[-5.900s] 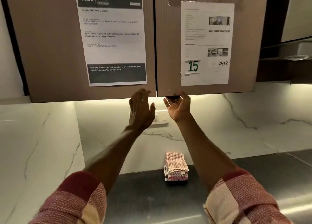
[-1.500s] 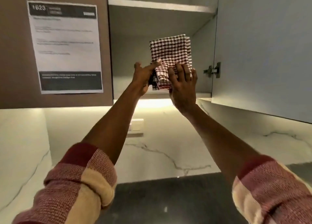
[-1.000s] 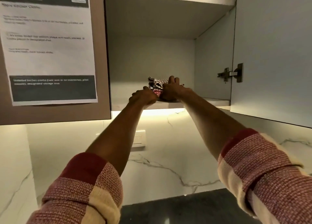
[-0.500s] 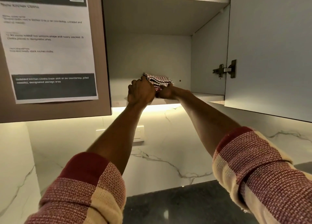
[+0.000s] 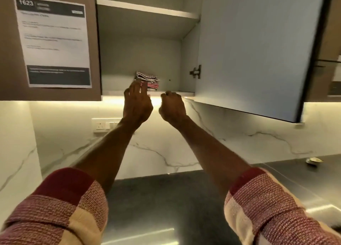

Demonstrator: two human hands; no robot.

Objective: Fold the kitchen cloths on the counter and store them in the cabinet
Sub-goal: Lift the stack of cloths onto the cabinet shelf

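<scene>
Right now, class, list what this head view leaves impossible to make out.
- Poster: small print too blurred to read.
- Cloths: left hand covers the stack's front corner; count unclear.
- Top shelf: surface unseen from below.
- Counter object: too small to identify.

- Open room on the bottom shelf (image 5: 186, 93) left and right of the folded cloths (image 5: 147, 79).
- Lots of space above the cloths, up to the next shelf (image 5: 147, 9).
- Open door (image 5: 258, 50) blocking the right side.
- Shut door (image 5: 48, 41) blocking the left.
</scene>
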